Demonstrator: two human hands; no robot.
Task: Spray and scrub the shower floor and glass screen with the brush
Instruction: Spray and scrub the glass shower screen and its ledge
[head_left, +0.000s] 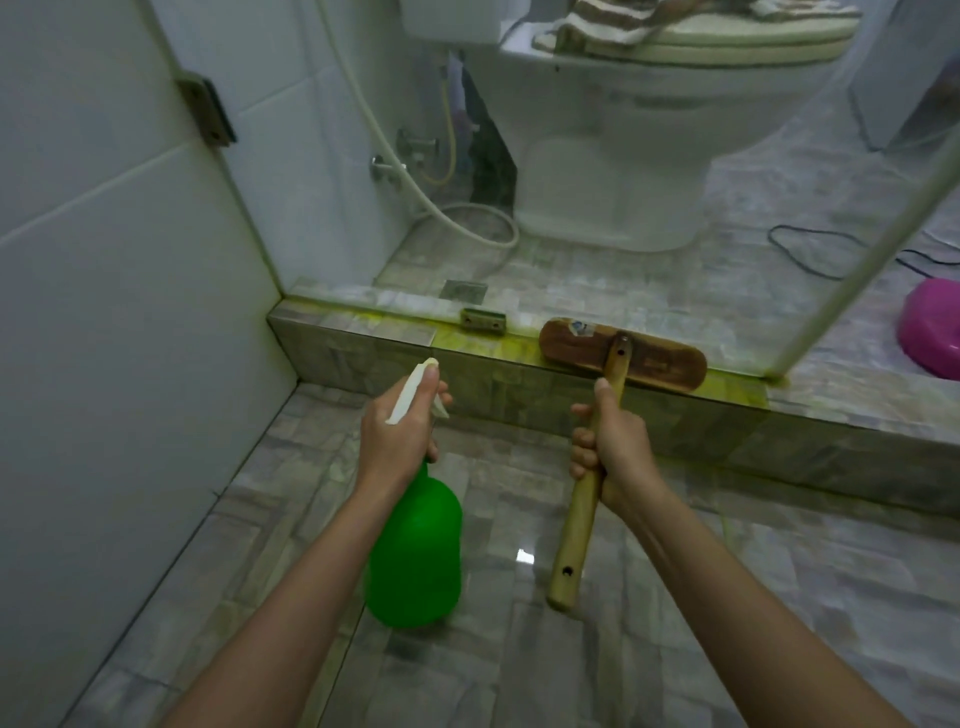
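My right hand (613, 452) gripped the brush (623, 353) on the step (519, 387) to scrub, while my left hand (400, 436) gripped the bottle (415, 545) to spray it.

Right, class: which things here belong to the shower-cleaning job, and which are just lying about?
Job: green spray bottle in left hand; wooden brush in right hand; glass screen; shower floor.
Lying about: toilet; striped towel on its lid; pink basin.
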